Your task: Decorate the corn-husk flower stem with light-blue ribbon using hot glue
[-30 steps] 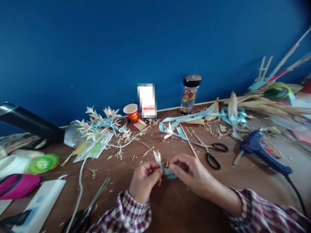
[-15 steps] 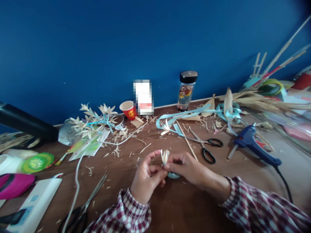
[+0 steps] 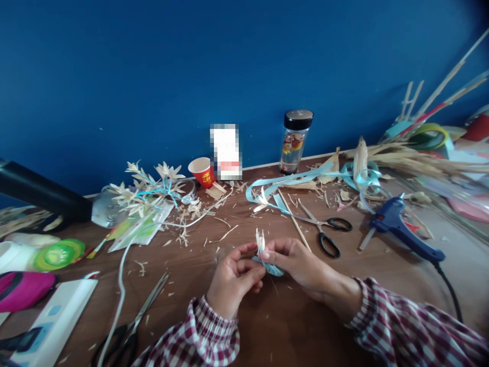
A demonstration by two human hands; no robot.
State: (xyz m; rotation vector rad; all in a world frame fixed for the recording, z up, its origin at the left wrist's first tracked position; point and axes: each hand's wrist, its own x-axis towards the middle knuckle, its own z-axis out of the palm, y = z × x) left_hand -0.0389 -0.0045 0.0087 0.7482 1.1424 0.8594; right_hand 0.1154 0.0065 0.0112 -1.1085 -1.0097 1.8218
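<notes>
My left hand and my right hand meet over the brown table, both in plaid sleeves. Between their pinched fingertips stands a small pale husk flower, petals pointing up. A light blue ribbon is wound around its base and hangs just under my right thumb. My left fingers pinch the ribbon at the flower's stem; my right fingers grip the flower from the other side.
Black-handled scissors and a thin stick lie just beyond my right hand. A blue glue gun rests at right. More scissors lie at front left. Husk flowers, a red cup, a jar and ribbon line the wall.
Both hands drew closer together and shifted slightly right. The flower turned upright between the fingers, and the blue ribbon now shows wrapped below it.
</notes>
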